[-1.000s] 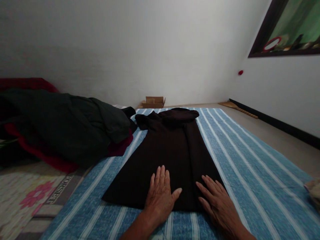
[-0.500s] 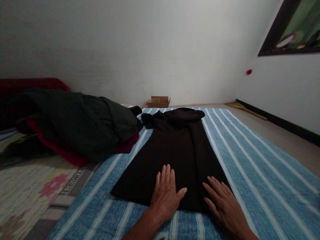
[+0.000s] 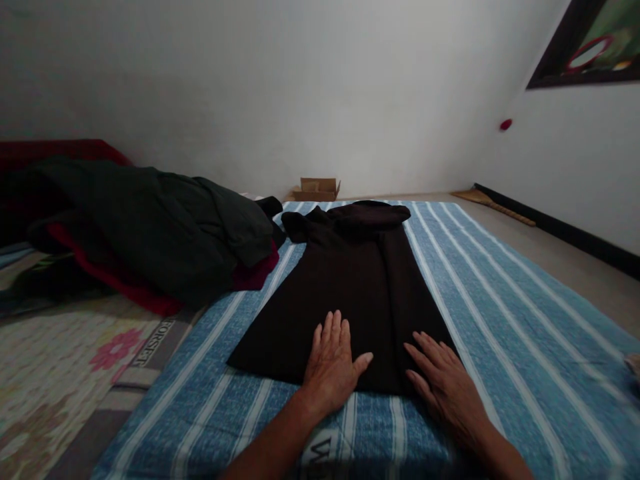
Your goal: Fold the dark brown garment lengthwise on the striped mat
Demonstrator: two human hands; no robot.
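Observation:
A dark brown garment point(image 3: 350, 280) lies flat and lengthwise on a blue cloth with white stripes point(image 3: 500, 320), its sides folded in and its top end away from me. My left hand point(image 3: 333, 363) rests palm down on the garment's near hem, fingers together and thumb out. My right hand point(image 3: 445, 387) lies flat on the hem's right corner, fingers spread slightly. Neither hand grips anything.
A heap of dark green and red clothes point(image 3: 140, 227) sits at the left edge of the striped cloth. A floral mat point(image 3: 65, 373) lies at the near left. A small cardboard box point(image 3: 317, 189) stands by the far wall. Bare floor point(image 3: 560, 260) runs along the right.
Both hands stay flat on the hem. The view has shifted a little, so the garment and hands sit slightly higher and more of my forearms show.

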